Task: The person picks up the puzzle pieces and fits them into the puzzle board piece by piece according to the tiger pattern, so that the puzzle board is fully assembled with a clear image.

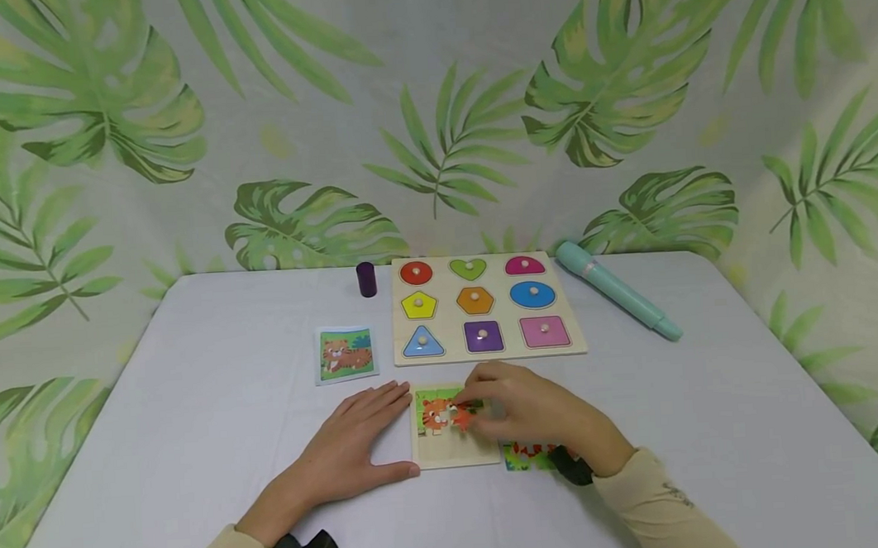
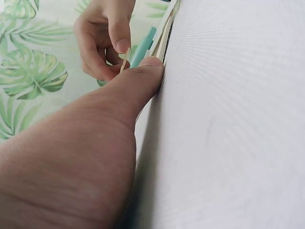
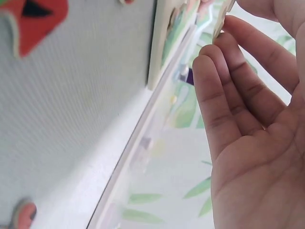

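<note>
A small wooden puzzle board point(image 1: 456, 453) lies in front of me, with tiger-picture pieces point(image 1: 433, 412) set in its upper part. My left hand point(image 1: 347, 448) rests along the board's left side, fingers extended and the thumb at the lower left corner. Over the board, my right hand point(image 1: 524, 406) pinches a puzzle piece point(image 1: 460, 417) between thumb and fingertips. That thin piece point(image 2: 125, 60) is seen edge-on in the left wrist view, tilted above the board. Loose orange-and-green pieces point(image 1: 519, 456) lie by the board's lower right corner, partly hidden under my right wrist.
Beyond the puzzle stands a wooden shape board point(image 1: 454, 355) with knobbed coloured shapes. A tiger picture card point(image 1: 346, 353) lies to its left, below a dark purple cap point(image 1: 366, 279). A teal marker-shaped tube point(image 1: 619, 289) lies at the back right of the white table point(image 1: 157, 446).
</note>
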The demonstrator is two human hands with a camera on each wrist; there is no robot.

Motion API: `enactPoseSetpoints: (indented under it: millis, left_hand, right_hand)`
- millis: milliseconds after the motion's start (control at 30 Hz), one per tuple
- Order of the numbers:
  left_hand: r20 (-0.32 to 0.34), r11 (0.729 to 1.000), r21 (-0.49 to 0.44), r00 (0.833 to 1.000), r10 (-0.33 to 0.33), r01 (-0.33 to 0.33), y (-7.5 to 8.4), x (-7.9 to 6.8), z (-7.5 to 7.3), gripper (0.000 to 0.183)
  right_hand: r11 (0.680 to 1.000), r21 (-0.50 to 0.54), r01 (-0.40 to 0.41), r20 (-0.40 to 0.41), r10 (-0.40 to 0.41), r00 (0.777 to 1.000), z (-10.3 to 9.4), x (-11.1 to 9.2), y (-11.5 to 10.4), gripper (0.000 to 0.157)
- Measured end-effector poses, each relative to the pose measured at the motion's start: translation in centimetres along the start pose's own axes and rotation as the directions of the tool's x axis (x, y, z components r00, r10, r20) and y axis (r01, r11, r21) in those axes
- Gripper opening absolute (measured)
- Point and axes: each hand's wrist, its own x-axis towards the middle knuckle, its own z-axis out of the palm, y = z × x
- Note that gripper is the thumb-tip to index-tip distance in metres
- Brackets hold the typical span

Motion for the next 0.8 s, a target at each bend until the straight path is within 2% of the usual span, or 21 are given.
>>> enactPoseSetpoints:
  millis: [533,800]
  left_hand:
    - [0.001,1.000,0.002,1.000,-0.004,0.004,0.0,0.0,0.0,0.093]
    - [-0.004,1.000,0.010,1.000,-0.001,0.001,0.0,0.0,0.0,0.094]
  right_hand:
    - [1.000,-0.029,-0.005,0.011,0.006,1.000,1.3,0.7,-0.4,0.030]
    - [1.000,-0.004,-0.021,0.038,0.021,0.999,1.5,0.9,-0.6,0.028]
